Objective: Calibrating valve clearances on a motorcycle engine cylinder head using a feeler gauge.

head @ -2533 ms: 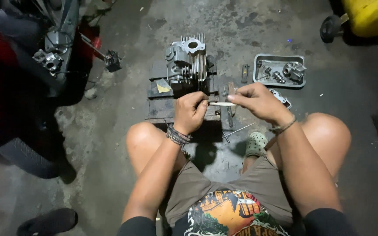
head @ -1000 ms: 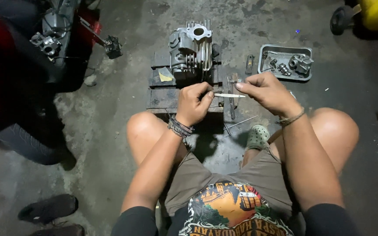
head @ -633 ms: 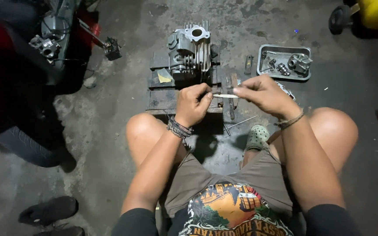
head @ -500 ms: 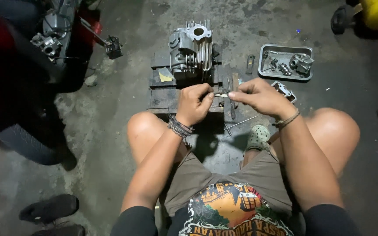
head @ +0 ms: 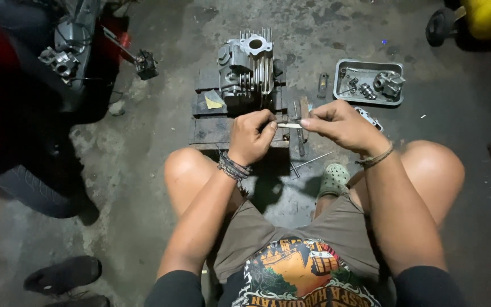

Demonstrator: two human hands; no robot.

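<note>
Both hands meet above the dark wooden pallet [head: 217, 128]: the left hand [head: 251, 136] and right hand [head: 342, 125] pinch opposite ends of a thin pale metal rod [head: 289, 125], held level near the grey finned engine block [head: 248, 71], within sight.

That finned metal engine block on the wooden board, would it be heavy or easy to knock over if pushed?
The engine block looks like solid cast metal, so it is probably heavy for its size. It stands on a flat wooden board and looks squat, so a light push likely would not tip it. Its thin fins might bend or chip if dropped.
</note>
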